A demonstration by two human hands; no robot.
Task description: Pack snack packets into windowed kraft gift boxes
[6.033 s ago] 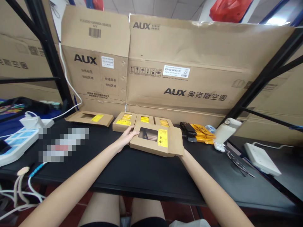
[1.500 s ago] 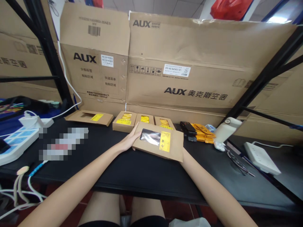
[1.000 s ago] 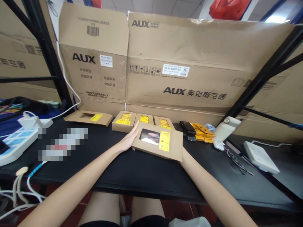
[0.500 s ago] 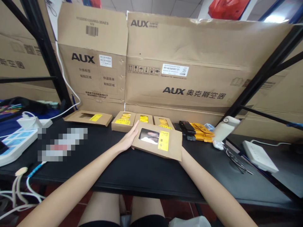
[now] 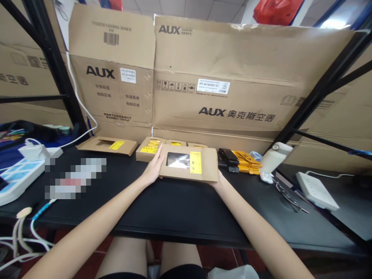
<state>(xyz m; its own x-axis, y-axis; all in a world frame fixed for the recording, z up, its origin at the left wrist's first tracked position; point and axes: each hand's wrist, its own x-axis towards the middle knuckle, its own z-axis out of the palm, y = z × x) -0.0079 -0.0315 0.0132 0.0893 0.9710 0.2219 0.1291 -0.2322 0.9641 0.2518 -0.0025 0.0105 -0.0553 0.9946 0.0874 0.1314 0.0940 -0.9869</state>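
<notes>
1. Tabletop (image 5: 174, 211): black, beneath everything.
2. Windowed box (image 5: 184, 174): between both hands, before three smaller-looking boxes (image 5: 142, 156).
3. Left hand (image 5: 153, 169): holding its left edge, fingers (image 5: 158, 156) together.
4. Right hand (image 5: 218, 182): at its right end; cannot tell finger state.
5. Label (image 5: 195, 162): yellow.

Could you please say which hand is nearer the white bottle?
Right: the right hand is left of the bottle; the left hand is farther left, across the box.
</notes>
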